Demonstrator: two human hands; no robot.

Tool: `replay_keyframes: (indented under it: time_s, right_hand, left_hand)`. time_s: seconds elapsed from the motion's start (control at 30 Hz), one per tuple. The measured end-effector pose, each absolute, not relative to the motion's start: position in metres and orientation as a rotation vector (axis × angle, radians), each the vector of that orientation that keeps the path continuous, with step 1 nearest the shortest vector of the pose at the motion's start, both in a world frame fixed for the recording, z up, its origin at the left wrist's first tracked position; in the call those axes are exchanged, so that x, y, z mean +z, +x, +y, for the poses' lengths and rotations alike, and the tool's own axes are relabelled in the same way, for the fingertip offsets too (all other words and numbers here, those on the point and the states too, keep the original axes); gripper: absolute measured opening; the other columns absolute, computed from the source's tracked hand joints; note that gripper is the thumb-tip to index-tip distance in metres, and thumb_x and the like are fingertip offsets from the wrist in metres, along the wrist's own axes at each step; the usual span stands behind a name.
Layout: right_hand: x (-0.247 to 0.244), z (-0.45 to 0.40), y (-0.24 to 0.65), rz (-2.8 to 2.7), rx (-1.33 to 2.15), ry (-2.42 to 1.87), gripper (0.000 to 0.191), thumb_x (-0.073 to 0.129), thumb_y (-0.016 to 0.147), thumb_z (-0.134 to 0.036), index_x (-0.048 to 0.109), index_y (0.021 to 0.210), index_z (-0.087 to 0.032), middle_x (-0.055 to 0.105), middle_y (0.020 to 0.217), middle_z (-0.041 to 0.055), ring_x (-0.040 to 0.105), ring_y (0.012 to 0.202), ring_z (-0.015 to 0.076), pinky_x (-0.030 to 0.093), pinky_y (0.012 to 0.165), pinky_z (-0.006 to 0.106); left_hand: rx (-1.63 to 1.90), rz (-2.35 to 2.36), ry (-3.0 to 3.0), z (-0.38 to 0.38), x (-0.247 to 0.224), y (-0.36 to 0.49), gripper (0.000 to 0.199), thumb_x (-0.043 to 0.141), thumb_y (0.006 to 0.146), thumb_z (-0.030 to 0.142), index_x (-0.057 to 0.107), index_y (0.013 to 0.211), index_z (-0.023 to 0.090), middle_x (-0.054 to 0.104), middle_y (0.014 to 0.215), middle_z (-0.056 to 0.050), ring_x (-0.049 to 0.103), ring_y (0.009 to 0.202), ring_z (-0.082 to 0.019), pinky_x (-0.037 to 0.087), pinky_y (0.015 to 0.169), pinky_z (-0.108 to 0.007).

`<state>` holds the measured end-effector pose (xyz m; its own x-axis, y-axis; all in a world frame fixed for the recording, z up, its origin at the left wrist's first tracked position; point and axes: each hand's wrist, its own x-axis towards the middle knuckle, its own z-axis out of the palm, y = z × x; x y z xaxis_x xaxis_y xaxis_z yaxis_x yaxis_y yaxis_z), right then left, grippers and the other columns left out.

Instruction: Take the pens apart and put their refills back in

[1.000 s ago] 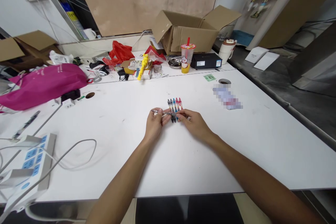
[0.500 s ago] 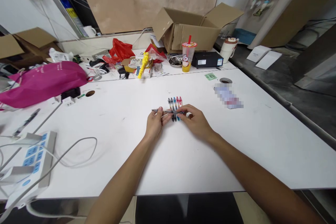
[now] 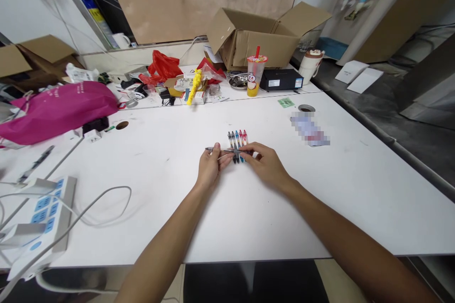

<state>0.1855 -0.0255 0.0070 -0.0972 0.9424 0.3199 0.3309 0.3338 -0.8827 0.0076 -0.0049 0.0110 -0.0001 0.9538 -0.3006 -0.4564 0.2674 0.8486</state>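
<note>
Several pens (image 3: 236, 138) with black, blue and red parts lie side by side on the white table (image 3: 149, 199). Across and just above them is a dark, slim pen (image 3: 227, 150), held level between both hands. My left hand (image 3: 210, 163) pinches its left end, thumb on top. My right hand (image 3: 263, 161) has its thumb and forefinger closed on the right end, and its fingers cover part of the pens beneath. The lower ends of the row show between the hands.
A cup with a red straw (image 3: 255, 75), a black box (image 3: 281, 79) and an open carton (image 3: 263, 47) stand at the back. Left are a pink bag (image 3: 64, 109) and a power strip (image 3: 46, 218) with a looping cable. Right lie a tape roll (image 3: 306, 108) and a blurred packet (image 3: 310, 130).
</note>
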Motion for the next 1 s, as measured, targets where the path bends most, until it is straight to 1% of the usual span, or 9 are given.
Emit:
replay_keyframes:
  time_s: [0.1,0.13,0.23,0.3,0.47,0.6,0.7,0.83,1.0]
  right_hand:
    - [0.009,-0.025,0.187,-1.663,0.677,-1.062,0.014,0.061,0.092,-0.026,0.073,0.086,-0.024,0.068,0.109,0.0056,0.064,0.096,0.0201,0.046,0.068,0.032]
    - [0.009,-0.025,0.188,-1.665,0.669,-1.053,0.013,0.061,0.092,-0.025,0.073,0.088,-0.024,0.068,0.108,0.0055,0.064,0.095,0.0198,0.046,0.067,0.031]
    - [0.012,-0.024,0.19,-1.656,0.701,-1.086,0.021,0.064,0.092,-0.03,0.073,0.11,-0.026,0.069,0.107,0.0055,0.064,0.093,0.0198,0.046,0.065,0.031]
    - [0.014,-0.022,0.193,-1.641,0.716,-1.121,0.026,0.063,0.093,-0.035,0.072,0.115,-0.026,0.07,0.106,0.0063,0.064,0.091,0.0202,0.046,0.064,0.031]
    - [0.018,-0.016,0.211,-1.553,0.702,-1.196,0.027,0.063,0.092,-0.045,0.076,0.098,-0.021,0.072,0.09,0.0061,0.062,0.078,0.0196,0.044,0.062,0.032]
    - [0.019,-0.011,0.225,-1.433,0.76,-1.204,0.028,0.066,0.089,-0.047,0.073,0.092,-0.02,0.074,0.089,0.0071,0.065,0.085,0.0222,0.048,0.074,0.035]
    - [0.017,-0.008,0.228,-1.365,0.845,-1.147,0.026,0.066,0.089,-0.045,0.067,0.097,-0.02,0.073,0.092,0.0073,0.064,0.087,0.0207,0.048,0.08,0.035]
    - [0.01,-0.01,0.217,-1.355,0.943,-1.139,0.028,0.054,0.095,-0.046,0.062,0.107,-0.022,0.061,0.081,0.0011,0.054,0.072,0.0163,0.046,0.071,0.032]
    - [0.004,-0.016,0.199,-1.506,1.008,-1.267,0.034,0.067,0.086,-0.05,0.07,0.104,-0.02,0.048,0.067,-0.0037,0.042,0.061,0.0136,0.035,0.058,0.029]
  left_hand:
    - [1.222,1.064,0.581,-0.005,0.015,0.007,0.028,0.059,0.099,0.036,0.061,0.09,0.009,0.077,0.094,-0.017,0.077,0.081,-0.016,0.061,0.075,-0.02]
    - [1.225,1.061,0.571,-0.005,0.016,0.007,0.028,0.057,0.1,0.035,0.061,0.089,0.009,0.077,0.095,-0.017,0.077,0.081,-0.016,0.061,0.073,-0.019]
    - [1.256,1.007,0.555,-0.005,0.019,0.006,0.026,0.054,0.101,0.033,0.06,0.09,0.01,0.077,0.1,-0.017,0.077,0.08,-0.016,0.061,0.073,-0.019]
    - [1.28,0.984,0.547,-0.004,0.02,0.005,0.024,0.054,0.101,0.033,0.059,0.092,0.011,0.076,0.103,-0.017,0.078,0.082,-0.016,0.061,0.073,-0.019]
    - [1.362,1.025,0.508,0.001,0.02,-0.001,0.021,0.052,0.102,0.031,0.055,0.095,0.012,0.074,0.109,-0.018,0.078,0.083,-0.016,0.061,0.072,-0.019]
    - [1.412,1.05,0.526,0.004,0.021,-0.006,0.021,0.052,0.102,0.033,0.053,0.096,0.013,0.074,0.109,-0.018,0.078,0.084,-0.016,0.061,0.073,-0.019]
    - [1.42,1.056,0.55,0.003,0.021,-0.007,0.021,0.053,0.101,0.035,0.051,0.096,0.015,0.074,0.108,-0.016,0.078,0.083,-0.017,0.061,0.073,-0.021]
    - [1.401,1.061,0.617,0.0,0.02,-0.004,0.022,0.056,0.1,0.038,0.051,0.098,0.017,0.075,0.107,-0.014,0.078,0.084,-0.017,0.061,0.074,-0.023]
    - [1.372,1.057,0.698,-0.002,0.017,0.001,0.023,0.058,0.098,0.039,0.05,0.101,0.018,0.075,0.103,-0.012,0.078,0.082,-0.018,0.061,0.072,-0.025]
